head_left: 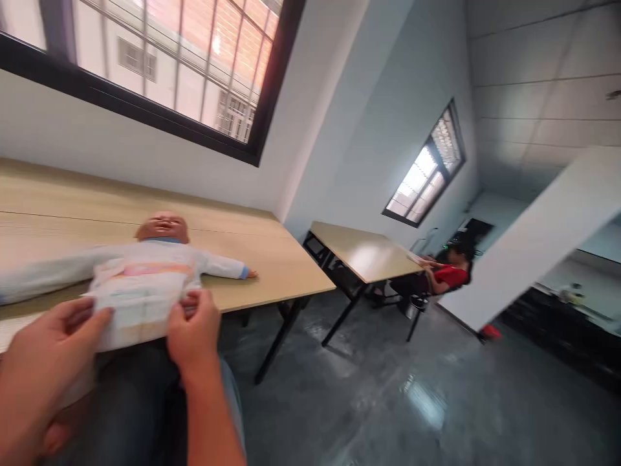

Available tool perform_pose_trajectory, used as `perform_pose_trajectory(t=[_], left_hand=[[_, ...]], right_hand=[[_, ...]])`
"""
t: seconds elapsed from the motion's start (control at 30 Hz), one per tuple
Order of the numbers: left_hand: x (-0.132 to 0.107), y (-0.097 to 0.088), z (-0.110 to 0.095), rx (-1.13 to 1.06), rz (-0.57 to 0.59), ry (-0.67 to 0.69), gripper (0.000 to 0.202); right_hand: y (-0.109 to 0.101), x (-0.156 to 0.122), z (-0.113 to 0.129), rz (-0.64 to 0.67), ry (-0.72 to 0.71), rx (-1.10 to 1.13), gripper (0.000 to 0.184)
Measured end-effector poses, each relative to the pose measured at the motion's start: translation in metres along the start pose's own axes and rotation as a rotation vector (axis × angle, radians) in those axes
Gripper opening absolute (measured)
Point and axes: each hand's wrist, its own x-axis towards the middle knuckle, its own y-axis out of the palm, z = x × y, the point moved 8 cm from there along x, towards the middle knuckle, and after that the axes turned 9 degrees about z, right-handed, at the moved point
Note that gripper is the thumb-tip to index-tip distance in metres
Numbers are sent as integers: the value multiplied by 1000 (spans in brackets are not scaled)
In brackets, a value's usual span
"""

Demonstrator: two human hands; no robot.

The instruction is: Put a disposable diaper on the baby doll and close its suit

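Note:
A baby doll (pixel 160 259) in a white top lies on its back on the wooden table (pixel 272 259), head toward the wall, arms stretched out to both sides. A white diaper (pixel 133 314) covers its lower body at the table's near edge. My left hand (pixel 43 362) rests on the diaper's left side, thumb on top. My right hand (pixel 194 333) has its fingers curled and pressed on the diaper's right side. The doll's legs are hidden below my hands.
A second wooden table (pixel 363 252) stands further right, where a person in a red shirt (pixel 449 275) sits. A white partition (pixel 533 239) stands at the right. Windows (pixel 165 58) run along the wall above the table. Grey floor (pixel 388 388) lies between.

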Motion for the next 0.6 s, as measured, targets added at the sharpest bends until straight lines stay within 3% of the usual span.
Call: perform_pose_trajectory(t=[0.1,0.2,0.27,0.4,0.5,0.57,0.6], left_hand=[[-2,-54,-7,60,-90,10,56],[9,-79,-13,-17,-82,24,51],[14,-92,-1,-120,-65,11,46],[5,-115,65,-176,-24,-134,38],[-16,-114,123,-150,34,-221,33],[-34,-108,162,-139,18,-269,31],[-44,-106,183,-118,-37,-300,30]], right_hand=[[9,8,2,-4,24,89,24],[-8,9,-6,-47,12,109,17],[-21,0,-28,-33,15,109,22],[-63,-50,-127,-174,189,102,28],[-79,-102,-201,-152,407,-27,19],[-82,-135,-231,-109,590,-139,20],[-80,-147,-235,-90,626,-182,22]])
